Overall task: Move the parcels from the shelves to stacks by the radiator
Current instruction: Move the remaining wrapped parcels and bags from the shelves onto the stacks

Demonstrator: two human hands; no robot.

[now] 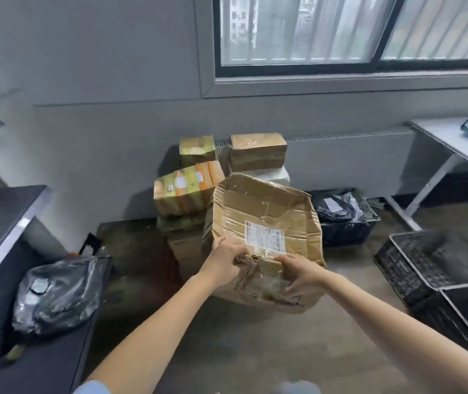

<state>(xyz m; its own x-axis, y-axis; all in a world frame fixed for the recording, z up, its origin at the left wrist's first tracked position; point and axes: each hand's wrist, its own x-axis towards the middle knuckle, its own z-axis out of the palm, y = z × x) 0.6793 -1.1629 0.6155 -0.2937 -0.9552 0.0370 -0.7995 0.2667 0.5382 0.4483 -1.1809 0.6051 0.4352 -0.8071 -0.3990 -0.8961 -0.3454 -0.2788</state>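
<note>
Crushed cardboard parcel held in both hands before the stacks by the radiator.

Left hand grips the parcel's near-left edge; right hand grips its torn near edge, fingers curled round the cardboard. White shipping label with barcode faces up; its print is too small to read. Taped parcels stand stacked on the floor just behind, against the wall below the window.

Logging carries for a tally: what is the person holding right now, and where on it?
A crumpled cardboard parcel, gripped by both hands at its torn near edge: left hand at the left, right hand at the right.
</note>
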